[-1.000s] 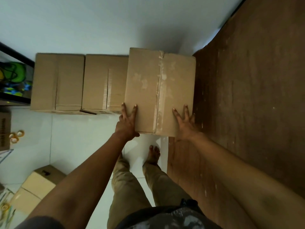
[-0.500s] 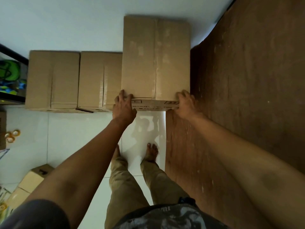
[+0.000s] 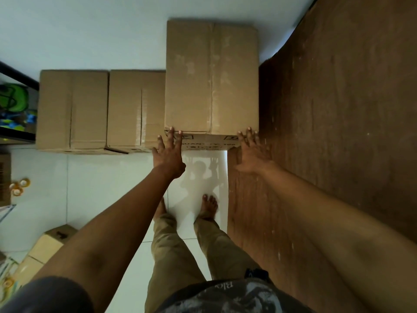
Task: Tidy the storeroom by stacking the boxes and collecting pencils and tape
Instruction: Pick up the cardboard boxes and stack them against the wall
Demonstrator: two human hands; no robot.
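A tall brown cardboard box (image 3: 212,77) stands against the white wall, next to the brown door. My left hand (image 3: 168,154) has straight fingers touching the box's near left corner. My right hand (image 3: 249,152) has spread fingers against its near right corner. Two lower cardboard boxes (image 3: 72,109) (image 3: 136,109) sit side by side to its left. Rolls of tape (image 3: 19,186) lie on the white floor at the far left. Another small roll (image 3: 8,283) lies at the bottom left among thin pencil-like items.
A brown wooden door (image 3: 338,132) fills the right side. A small pale box (image 3: 45,247) lies on the floor at lower left. A dark shelf (image 3: 15,105) with green items stands at the far left. My bare feet stand on the white tiles below the tall box.
The tall box went from tilted in my hands to set level and pushed back against the wall. My fingers have straightened from gripping its corners to touching its near edge.
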